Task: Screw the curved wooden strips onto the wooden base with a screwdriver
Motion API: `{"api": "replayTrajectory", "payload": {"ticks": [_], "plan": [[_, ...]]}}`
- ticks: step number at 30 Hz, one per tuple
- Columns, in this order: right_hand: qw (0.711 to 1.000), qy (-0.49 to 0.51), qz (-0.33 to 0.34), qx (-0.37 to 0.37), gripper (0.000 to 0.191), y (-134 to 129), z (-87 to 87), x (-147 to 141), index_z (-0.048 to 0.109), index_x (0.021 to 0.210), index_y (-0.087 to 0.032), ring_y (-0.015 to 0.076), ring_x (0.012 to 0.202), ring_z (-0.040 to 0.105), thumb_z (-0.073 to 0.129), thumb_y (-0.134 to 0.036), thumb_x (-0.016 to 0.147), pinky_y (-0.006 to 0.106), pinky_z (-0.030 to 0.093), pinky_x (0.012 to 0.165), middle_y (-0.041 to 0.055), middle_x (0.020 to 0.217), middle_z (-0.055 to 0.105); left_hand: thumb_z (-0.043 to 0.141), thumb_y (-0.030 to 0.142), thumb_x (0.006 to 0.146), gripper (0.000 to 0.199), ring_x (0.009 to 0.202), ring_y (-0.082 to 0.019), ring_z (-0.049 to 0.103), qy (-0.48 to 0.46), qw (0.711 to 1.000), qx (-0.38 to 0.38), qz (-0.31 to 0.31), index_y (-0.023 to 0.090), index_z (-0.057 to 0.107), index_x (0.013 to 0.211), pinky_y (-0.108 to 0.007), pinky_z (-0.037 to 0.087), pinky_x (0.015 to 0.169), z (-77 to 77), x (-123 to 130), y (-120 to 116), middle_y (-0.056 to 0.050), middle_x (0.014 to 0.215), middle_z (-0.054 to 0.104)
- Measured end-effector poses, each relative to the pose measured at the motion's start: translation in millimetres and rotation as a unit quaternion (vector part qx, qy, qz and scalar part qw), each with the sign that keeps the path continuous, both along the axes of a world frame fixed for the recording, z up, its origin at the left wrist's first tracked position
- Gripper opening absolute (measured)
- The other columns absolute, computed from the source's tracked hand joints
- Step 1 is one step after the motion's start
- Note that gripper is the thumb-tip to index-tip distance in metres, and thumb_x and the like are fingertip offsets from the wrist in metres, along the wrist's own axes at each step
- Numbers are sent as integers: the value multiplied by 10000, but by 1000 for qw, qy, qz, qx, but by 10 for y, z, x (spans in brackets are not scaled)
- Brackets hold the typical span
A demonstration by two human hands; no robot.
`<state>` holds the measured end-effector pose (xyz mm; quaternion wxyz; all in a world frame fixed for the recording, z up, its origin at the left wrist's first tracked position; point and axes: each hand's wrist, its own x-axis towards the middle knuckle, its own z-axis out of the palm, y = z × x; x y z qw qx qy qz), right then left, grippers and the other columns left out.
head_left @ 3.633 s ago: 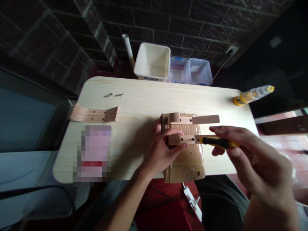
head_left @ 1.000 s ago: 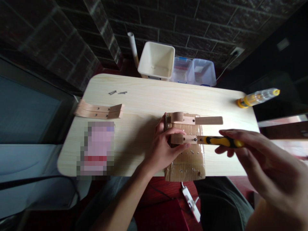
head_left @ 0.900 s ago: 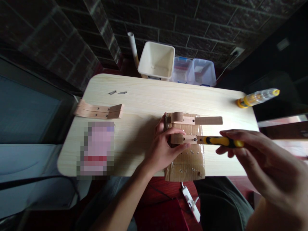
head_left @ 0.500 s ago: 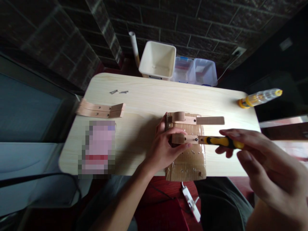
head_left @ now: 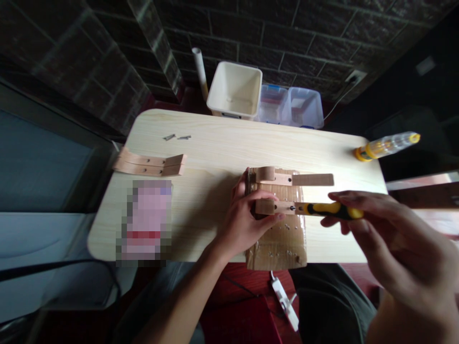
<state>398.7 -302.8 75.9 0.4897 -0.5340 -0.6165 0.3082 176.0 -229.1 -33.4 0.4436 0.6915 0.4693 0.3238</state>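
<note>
- Screwdriver (head_left: 328,210), right of centre: right hand (head_left: 398,239) has just closed its thumb onto it, apparently firming the pinch.
- Left hand (head_left: 244,220) holds the wooden strip (head_left: 285,207) against the cardboard box (head_left: 276,244).

Grey metal screws (head_left: 177,137) at far left are too small to count; nearer, a flat pinkish rectangle (head_left: 147,210) is blurred into blocks. The left hand (head_left: 240,220) hides part of a brown taped cardboard block (head_left: 278,243), the tip of the yellow-and-black plastic screwdriver (head_left: 332,210) is indistinct, and the forearm behind the right hand (head_left: 390,239) is cut off.
</note>
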Motion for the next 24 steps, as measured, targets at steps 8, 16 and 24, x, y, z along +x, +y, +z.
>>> {"api": "replayTrajectory", "payload": {"ticks": [8, 16, 24], "plan": [[1000, 3, 7, -16, 449, -11, 15, 6, 753, 1295, -275, 204, 968, 774, 688, 6, 950, 345, 700, 820, 60, 1287, 751, 897, 414, 846, 275, 1380, -369, 561, 13, 1000, -11, 1, 309, 796, 1079, -625, 457, 1227, 52, 4, 15, -94, 1205, 675], [1000, 8, 14, -9, 491, -8, 0, 33, 744, 1316, -262, 197, 1041, 781, 707, 36, 926, 301, 696, 887, 55, 1311, 744, 885, 429, 857, 272, 1359, -366, 573, 13, 1000, 3, 1, 310, 788, 1081, -630, 461, 1231, 26, 8, 16, -96, 1240, 666], [1000, 7, -3, 1, 497, -13, 13, -15, 757, 1301, -263, 198, 970, 774, 704, 43, 913, 326, 714, 833, 59, 1283, 756, 898, 423, 844, 277, 1307, -348, 598, 10, 1000, -16, 5, 314, 797, 1078, -623, 466, 1224, 53, 5, 14, -94, 1200, 620]]}}
